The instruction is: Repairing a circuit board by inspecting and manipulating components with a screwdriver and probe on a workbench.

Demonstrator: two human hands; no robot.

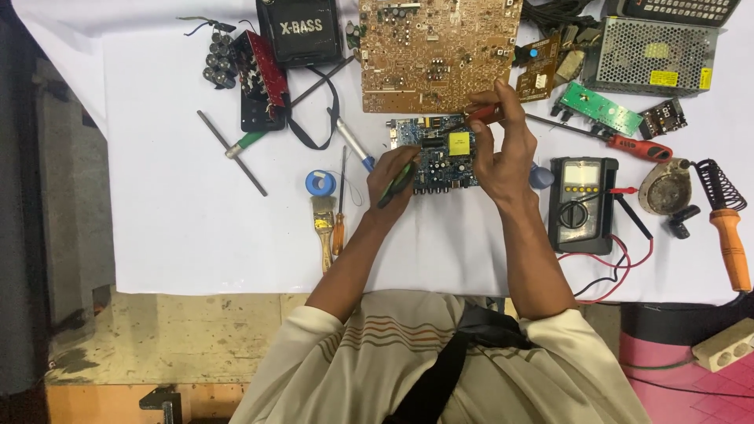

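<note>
A small blue circuit board [434, 149] with a yellow block on it lies on the white cloth at the table's middle. My left hand [390, 179] rests on the board's left edge and holds a dark green-handled tool. My right hand [503, 149] sits on the board's right side, fingers closed on a red-handled tool [485, 115] whose tip touches the board's top edge.
A large brown circuit board [436, 51] lies just behind. A black multimeter [582, 204] with red leads sits to the right, then a soldering iron stand [726, 220]. A metal power supply [656, 56], green board [602, 108], brush [323, 224], solder reel [320, 184] and black speaker [300, 31] surround.
</note>
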